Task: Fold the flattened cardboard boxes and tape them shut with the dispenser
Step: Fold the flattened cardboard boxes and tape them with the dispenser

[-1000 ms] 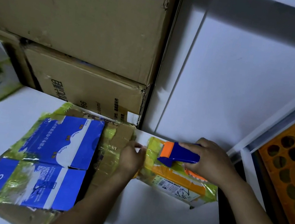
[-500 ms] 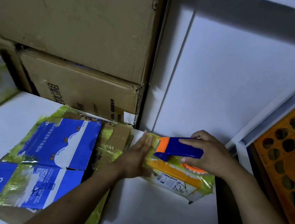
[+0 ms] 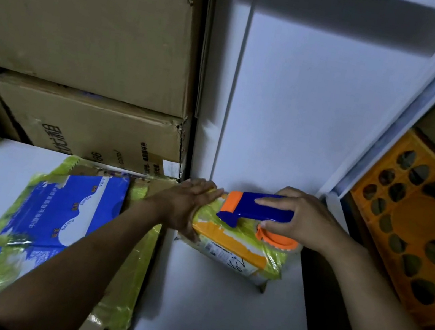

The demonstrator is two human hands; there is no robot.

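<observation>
The small box (image 3: 228, 242), orange and white under yellow-green tape, lies on the white desk (image 3: 214, 309) close to the back wall. The left hand (image 3: 188, 206) lies flat on its left end, fingers straight and held together, pressing down. The right hand (image 3: 302, 220) grips the tape dispenser (image 3: 257, 209) with fingers curled over the blue handle and the thumb underneath, beside the orange roll. The dispenser rests on top of the box, its orange-tipped head just beside the left fingertips. To the left, partly under the left forearm, a flattened blue box (image 3: 57, 209) lies on the desk with a white "8" on one panel. Behind it two brown cartons (image 3: 89, 26) are stacked one on the other. An orange crate (image 3: 414, 243) with round holes stands at the right, off the desk.
</observation>
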